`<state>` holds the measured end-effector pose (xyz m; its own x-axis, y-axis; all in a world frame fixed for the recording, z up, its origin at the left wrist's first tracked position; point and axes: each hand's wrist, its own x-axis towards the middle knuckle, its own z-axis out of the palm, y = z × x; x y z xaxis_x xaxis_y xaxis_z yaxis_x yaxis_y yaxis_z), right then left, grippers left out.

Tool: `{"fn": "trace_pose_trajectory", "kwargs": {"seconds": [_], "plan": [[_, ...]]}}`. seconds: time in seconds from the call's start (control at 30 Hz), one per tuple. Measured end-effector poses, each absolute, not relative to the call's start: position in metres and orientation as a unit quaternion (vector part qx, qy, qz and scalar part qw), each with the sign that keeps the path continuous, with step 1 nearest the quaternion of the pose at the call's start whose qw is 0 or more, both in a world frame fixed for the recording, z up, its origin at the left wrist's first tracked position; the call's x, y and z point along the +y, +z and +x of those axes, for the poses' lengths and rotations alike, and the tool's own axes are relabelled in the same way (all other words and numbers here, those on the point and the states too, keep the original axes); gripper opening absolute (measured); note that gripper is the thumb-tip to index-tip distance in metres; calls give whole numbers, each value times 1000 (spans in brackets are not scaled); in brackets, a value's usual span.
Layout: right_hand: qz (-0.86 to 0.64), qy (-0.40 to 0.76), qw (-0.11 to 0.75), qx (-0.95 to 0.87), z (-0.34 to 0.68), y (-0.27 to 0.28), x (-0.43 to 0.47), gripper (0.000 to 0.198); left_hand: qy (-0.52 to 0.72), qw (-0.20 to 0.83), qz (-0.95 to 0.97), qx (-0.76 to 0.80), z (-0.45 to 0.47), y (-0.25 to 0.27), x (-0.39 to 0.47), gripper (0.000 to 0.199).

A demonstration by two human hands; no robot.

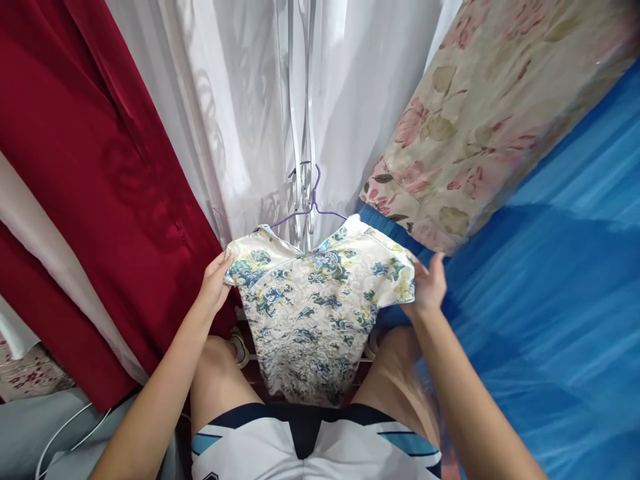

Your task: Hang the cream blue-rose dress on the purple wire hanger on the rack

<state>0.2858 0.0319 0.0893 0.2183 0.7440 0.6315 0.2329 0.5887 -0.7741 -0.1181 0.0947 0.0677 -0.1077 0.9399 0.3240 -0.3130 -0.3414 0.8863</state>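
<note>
A short-sleeved blouse (313, 300) with blue, green and yellow flowers on off-white hangs from a purple clothes hanger (315, 193). My left hand (216, 281) pinches the end of the sleeve on the left. At the opposite sleeve is my right hand (429, 287), its thumb raised off the cloth and its fingers partly hidden behind the sleeve edge, which they hold out to the side. Between the two hands the blouse is spread, with its lower part hanging between my knees. The hanger's hook reaches up to white straps (303, 100).
White curtain-like cloth (235, 133) hangs behind the blouse. Dark red cloth (115, 173) is on the left. To the right hang a pink-flowered beige cloth (450, 133) and blue fabric (550, 313). A white cable (65, 423) loops over grey material (30, 427) at lower left.
</note>
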Motion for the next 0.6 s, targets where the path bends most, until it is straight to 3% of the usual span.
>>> {"fn": "trace_pose_trajectory", "kwargs": {"seconds": [0.07, 0.17, 0.23, 0.33, 0.43, 0.5, 0.6], "plan": [[-418, 239, 667, -569, 288, 95, 25, 59, 688, 473, 445, 324, -117, 73, 89, 40], [-439, 329, 637, -542, 283, 113, 13, 38, 731, 427, 443, 294, -112, 93, 78, 39], [-433, 345, 649, -522, 275, 126, 6, 35, 734, 373, 505, 259, -109, 110, 71, 49], [-426, 311, 712, -464, 265, 137, -8, 36, 700, 218, 632, 250, -102, 137, 64, 84], [-435, 258, 774, -382, 254, 131, -36, 30, 636, -27, 707, 308, -91, 153, 63, 106], [-436, 247, 781, -373, 246, 119, -65, 30, 563, -130, 746, 332, -82, 151, 65, 103], [-395, 347, 707, -474, 232, 98, -112, 46, 506, -140, 786, 326, -65, 127, 67, 90]]}}
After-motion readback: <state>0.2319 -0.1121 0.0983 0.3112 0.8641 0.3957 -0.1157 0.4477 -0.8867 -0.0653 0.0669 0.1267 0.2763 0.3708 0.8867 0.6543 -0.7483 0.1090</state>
